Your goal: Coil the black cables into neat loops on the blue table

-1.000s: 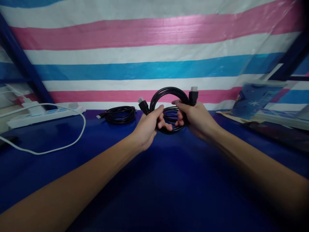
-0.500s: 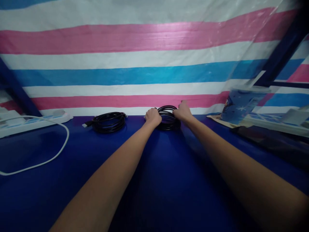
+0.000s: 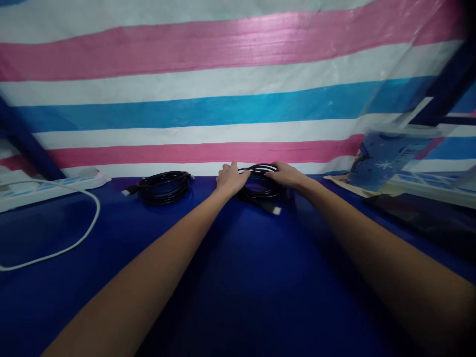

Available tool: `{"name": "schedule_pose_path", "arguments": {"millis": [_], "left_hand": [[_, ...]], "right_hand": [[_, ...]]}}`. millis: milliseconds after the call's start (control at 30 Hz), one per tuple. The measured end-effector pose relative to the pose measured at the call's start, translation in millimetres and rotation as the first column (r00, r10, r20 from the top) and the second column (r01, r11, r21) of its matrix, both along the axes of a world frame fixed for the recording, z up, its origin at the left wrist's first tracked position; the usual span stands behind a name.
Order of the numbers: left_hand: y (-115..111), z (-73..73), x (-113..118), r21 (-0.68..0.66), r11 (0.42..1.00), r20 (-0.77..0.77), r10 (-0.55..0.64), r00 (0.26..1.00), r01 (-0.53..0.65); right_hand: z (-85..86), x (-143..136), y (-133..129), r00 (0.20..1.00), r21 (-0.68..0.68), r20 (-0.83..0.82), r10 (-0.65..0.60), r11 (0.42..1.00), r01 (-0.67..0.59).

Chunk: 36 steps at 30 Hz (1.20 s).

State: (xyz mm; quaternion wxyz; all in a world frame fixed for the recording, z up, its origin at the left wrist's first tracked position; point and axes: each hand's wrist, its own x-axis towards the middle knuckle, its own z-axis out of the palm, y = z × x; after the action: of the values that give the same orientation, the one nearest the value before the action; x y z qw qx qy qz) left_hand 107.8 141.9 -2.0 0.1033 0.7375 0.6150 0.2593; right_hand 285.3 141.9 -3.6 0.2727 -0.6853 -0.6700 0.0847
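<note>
A coiled black cable [image 3: 259, 195] rests on the blue tabletop [image 3: 238, 277] at the far middle, close to the striped sheet. Its dark plug with a pale tip points out toward me at the front of the coil. My left hand [image 3: 229, 178] grips the left side of the loops, thumb over the top. On the right side, my right hand [image 3: 287, 175] has its thumb and fingers round the loops; some fingertips are hidden behind the coil. A second coiled black cable [image 3: 164, 191] lies apart to the left, its pale-tipped plug pointing left.
A white power strip [image 3: 80, 183] with a white cord [image 3: 97, 208] is at the far left. A blue printed cup [image 3: 390, 158], another white strip [image 3: 427, 188] and a dark flat object [image 3: 420, 213] stand at the right. The striped sheet [image 3: 223, 111] hangs behind the table.
The cable's plug now shows at the coil's front, where none was visible before. Both hands have shifted their hold, the right hand lower and flatter. The view has turned slightly.
</note>
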Motion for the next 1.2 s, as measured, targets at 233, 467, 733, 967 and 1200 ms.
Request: {"name": "schedule_pose_path", "arguments": {"millis": [233,467,733,967,1200], "left_hand": [[-30.1,-0.4,-10.6,0.036,0.994,-0.193,-0.091,0.977,0.100],[2.5,8.5,6.3,-0.055,0.989,-0.336,-0.150,0.930,0.140],[10.0,34.2,-18.1,-0.047,0.974,-0.267,-0.227,0.937,0.223],[-31.7,27.4,-167.8,0.057,0.994,-0.056,-0.095,0.994,0.098],[-56.2,22.8,-191.5,0.315,0.949,0.090,-0.015,0.996,-0.014]], "right_hand": [[7.2,-6.1,-0.3,0.996,-0.063,0.084,0.017,0.998,-0.011],[-5.2,-5.7,9.7,0.997,-0.109,-0.064,0.049,0.993,-0.056],[12.0,1.2,-29.7,0.964,0.030,-0.264,-0.016,0.999,0.024],[59.1,-52.4,-99.0,0.944,0.439,-0.328,-0.039,0.879,0.189],[38.8,-131.7,-118.5,0.948,0.577,-0.077,0.308,0.789,-0.210]]}}
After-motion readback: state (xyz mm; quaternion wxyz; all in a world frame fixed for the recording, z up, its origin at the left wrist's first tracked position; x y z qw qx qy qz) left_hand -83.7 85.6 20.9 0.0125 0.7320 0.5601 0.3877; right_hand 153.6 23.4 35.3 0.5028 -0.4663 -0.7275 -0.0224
